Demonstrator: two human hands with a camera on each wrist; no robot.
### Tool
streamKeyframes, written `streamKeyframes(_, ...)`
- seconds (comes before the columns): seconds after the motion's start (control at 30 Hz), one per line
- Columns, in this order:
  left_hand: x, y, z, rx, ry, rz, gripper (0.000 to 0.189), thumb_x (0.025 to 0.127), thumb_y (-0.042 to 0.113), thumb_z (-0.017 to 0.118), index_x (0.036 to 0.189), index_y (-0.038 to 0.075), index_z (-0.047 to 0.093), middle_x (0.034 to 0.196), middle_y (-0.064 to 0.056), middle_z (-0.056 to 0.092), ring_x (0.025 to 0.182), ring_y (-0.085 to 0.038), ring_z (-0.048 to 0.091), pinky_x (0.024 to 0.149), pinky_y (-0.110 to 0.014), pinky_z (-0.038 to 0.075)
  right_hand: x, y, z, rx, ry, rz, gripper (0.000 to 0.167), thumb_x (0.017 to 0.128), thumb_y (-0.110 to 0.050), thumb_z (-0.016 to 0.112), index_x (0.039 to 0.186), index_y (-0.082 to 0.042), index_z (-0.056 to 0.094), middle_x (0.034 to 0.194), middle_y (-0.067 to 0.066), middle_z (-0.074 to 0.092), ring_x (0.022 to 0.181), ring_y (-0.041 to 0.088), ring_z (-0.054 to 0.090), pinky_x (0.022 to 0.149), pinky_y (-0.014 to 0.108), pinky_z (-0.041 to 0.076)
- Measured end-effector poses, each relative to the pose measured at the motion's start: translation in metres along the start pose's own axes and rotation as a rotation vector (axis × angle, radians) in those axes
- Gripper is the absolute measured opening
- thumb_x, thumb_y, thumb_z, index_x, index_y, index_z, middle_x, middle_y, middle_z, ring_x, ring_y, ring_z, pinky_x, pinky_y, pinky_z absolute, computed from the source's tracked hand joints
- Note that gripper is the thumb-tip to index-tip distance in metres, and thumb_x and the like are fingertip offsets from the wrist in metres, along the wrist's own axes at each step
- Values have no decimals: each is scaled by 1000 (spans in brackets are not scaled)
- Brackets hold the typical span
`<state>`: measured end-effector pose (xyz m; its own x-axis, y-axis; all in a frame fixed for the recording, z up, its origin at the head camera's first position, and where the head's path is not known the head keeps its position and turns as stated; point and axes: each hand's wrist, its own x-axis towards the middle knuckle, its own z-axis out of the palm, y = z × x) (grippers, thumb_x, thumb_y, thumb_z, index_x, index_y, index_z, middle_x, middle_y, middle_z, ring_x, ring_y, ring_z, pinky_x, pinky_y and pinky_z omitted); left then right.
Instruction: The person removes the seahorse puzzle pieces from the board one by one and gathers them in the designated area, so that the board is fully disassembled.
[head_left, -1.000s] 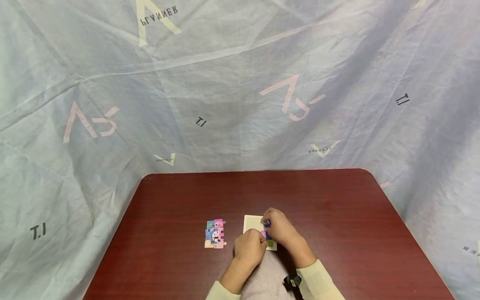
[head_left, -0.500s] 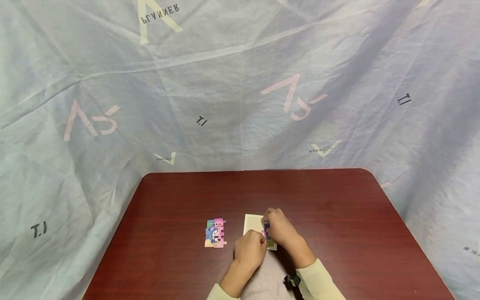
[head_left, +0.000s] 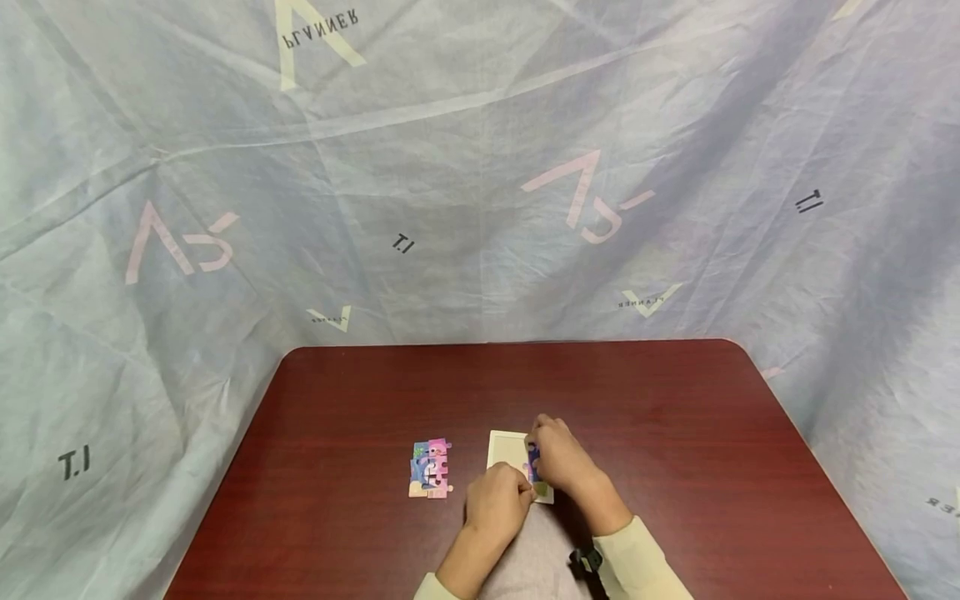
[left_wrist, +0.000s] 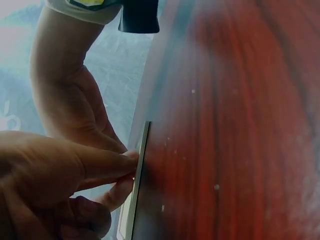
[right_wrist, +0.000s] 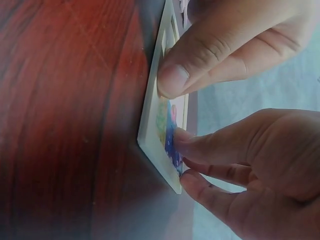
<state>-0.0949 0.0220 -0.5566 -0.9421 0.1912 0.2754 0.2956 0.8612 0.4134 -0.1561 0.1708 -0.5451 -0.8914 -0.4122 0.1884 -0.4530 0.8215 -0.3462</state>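
Note:
A cream puzzle tray (head_left: 507, 447) lies near the table's front, with purple, blue and green puzzle pieces (right_wrist: 171, 145) in its right part. My left hand (head_left: 497, 504) is at the tray's near edge; in the right wrist view its thumb lies on the rim beside the green area, fingers curled under it. At the right side, my right hand (head_left: 564, 458) has thumb and fingertips on a dark blue-purple puzzle piece (head_left: 533, 460), pinching it against the tray corner. The left wrist view shows the tray edge-on, its pieces hidden by fingers.
Left of the tray lies a joined cluster of pink and blue puzzle pieces (head_left: 430, 469). The red-brown table (head_left: 645, 400) extends around. Grey printed cloth (head_left: 450, 167) hangs behind and at both sides. A black device (head_left: 585, 560) sits at my right wrist.
Both hands stay over the tray with only slight shifts. The right fingers have moved a little up and right, and the left hand slightly down. The cluster at left stays put.

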Motion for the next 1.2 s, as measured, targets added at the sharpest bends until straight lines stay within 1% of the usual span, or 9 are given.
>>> streamKeyframes(0.17,0,2,-1,17,7,-10,16,71,23,94,65,27,80,73,7,66,65,-13,67,55,-32,52,2,1,-3,-10,7,-29,26,62,15,73,65,-10,64,86,9,62,76,26,56,71,37,47)
streamKeyframes(0.33,0,2,-1,14,-18,-27,18,70,23,96,69,23,78,74,7,65,64,-14,67,56,-32,52,2,2,-5,42,-10,-32,26,61,17,72,72,-7,71,86,10,62,76,23,55,70,34,47)
streamKeyframes(0.4,1,2,-1,8,-35,-34,19,71,22,95,70,22,77,75,6,65,65,-14,67,57,-33,53,2,3,-5,76,-25,-6,28,62,17,73,78,-5,76,89,10,63,79,23,57,73,35,49)
streamKeyframes(0.5,3,1,-2,-10,-67,-39,20,73,21,94,72,20,74,76,5,63,66,-15,67,58,-33,53,2,4,-6,106,-39,24,31,64,15,77,90,-2,80,95,11,66,86,25,62,80,40,54)
streamKeyframes(0.6,5,1,-3,-34,-108,-48,21,75,20,93,72,19,72,76,4,61,67,-15,66,59,-32,52,2,6,-6,123,-36,40,34,65,13,82,96,-1,81,99,12,67,91,26,64,85,42,56)
streamKeyframes(0.7,7,2,-4,-53,-145,-62,20,76,19,92,73,19,73,77,3,61,68,-16,66,60,-33,52,2,8,-5,124,-30,22,33,65,12,83,95,-1,81,98,12,67,90,25,64,84,41,55)
streamKeyframes(0.87,8,3,-7,-62,-186,-71,19,79,19,91,74,17,72,78,1,61,69,-19,67,61,-34,52,1,13,-2,125,-6,-25,34,66,17,74,94,0,81,93,10,65,85,20,61,79,35,54)
streamKeyframes(0.97,9,3,-8,-64,-203,-69,20,81,19,89,73,17,70,78,0,60,69,-19,66,61,-34,51,1,14,-2,134,3,-33,35,67,19,70,94,0,81,92,11,65,84,19,60,78,33,54)
streamKeyframes(1.2,11,0,-6,-78,-222,-62,18,84,16,85,74,18,69,81,2,61,70,-17,65,63,-31,51,0,14,-2,146,-4,-51,34,67,20,69,93,0,80,93,12,64,85,19,59,77,32,52)
